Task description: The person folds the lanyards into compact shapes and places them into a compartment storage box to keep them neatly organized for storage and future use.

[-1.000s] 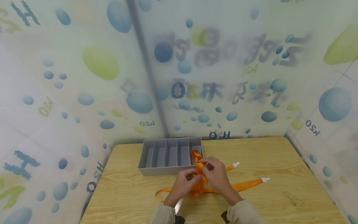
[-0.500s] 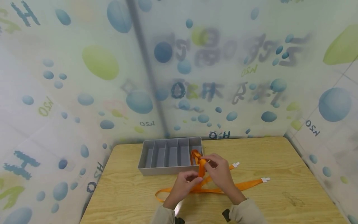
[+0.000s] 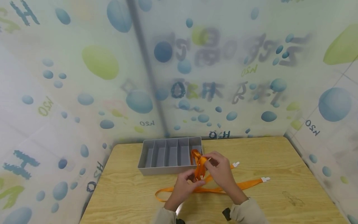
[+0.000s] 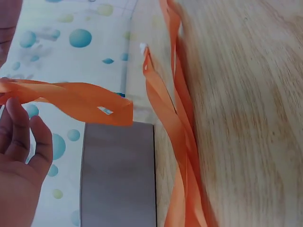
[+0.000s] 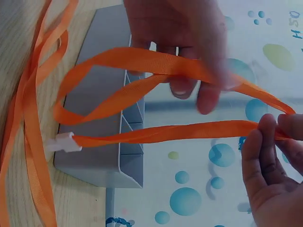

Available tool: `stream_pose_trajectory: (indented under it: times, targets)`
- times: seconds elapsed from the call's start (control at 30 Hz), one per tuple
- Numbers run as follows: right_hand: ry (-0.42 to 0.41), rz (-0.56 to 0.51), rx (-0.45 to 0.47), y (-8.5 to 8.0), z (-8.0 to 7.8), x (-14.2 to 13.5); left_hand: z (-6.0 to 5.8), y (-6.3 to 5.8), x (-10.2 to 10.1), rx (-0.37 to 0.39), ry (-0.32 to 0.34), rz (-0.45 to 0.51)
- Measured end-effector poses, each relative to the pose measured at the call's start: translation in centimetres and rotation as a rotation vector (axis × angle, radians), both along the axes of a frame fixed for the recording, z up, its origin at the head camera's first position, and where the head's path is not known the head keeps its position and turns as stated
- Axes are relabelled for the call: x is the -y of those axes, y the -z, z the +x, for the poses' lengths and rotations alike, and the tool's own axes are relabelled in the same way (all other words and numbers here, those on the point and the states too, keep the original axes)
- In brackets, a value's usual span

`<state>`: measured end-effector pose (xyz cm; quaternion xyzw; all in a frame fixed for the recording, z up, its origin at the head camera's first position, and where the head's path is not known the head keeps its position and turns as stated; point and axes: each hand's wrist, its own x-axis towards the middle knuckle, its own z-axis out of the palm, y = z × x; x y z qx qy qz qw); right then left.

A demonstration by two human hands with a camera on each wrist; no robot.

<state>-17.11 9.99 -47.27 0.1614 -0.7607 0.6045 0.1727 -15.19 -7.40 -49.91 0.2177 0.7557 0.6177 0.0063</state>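
Right hand (image 3: 222,170) pinches the raised lanyard (image 3: 200,168), which slopes down-left to the gripping left hand (image 3: 183,185); the tray (image 3: 165,170) lies ahead-left.

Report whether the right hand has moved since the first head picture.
Yes: the right hand has shifted slightly rightward, judged against the gray tray.

Your left hand (image 3: 183,188) is in front of the right part of the grey tray (image 3: 162,170), fingers bent and thumb pointing toward your right, in a pinch. Your right hand (image 3: 222,172) sits just beside the tray's near right corner, its thumb and fingers also pinching. Your sleeved left forearm (image 3: 164,215) and right forearm (image 3: 249,212) slant inward from the tray's near side, well apart.
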Motion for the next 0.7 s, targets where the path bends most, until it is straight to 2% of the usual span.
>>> stream_pose_trajectory:
  times: [0.07, 0.17, 0.33, 0.53, 0.7]
  targets:
    - [0.003, 0.001, 0.003, -0.3, 0.1, 0.0, 0.0, 0.3, -0.1, -0.067, -0.003, -0.021]
    - [0.006, 0.006, 0.003, -0.6, 0.1, -0.1, -0.3, 1.9, -0.1, -0.108, -0.009, -0.046]
    - [0.021, 0.021, 0.024, -1.2, 0.4, 0.0, -1.0, 4.3, 0.0, -0.072, -0.005, -0.049]
    - [0.025, 0.018, 0.023, -4.0, 1.5, 0.2, -1.4, 5.4, 0.1, -0.104, 0.044, -0.013]
    - [0.02, 0.019, 0.007, -5.1, 2.0, 0.1, -1.3, 6.0, 0.4, -0.055, 0.049, -0.031]
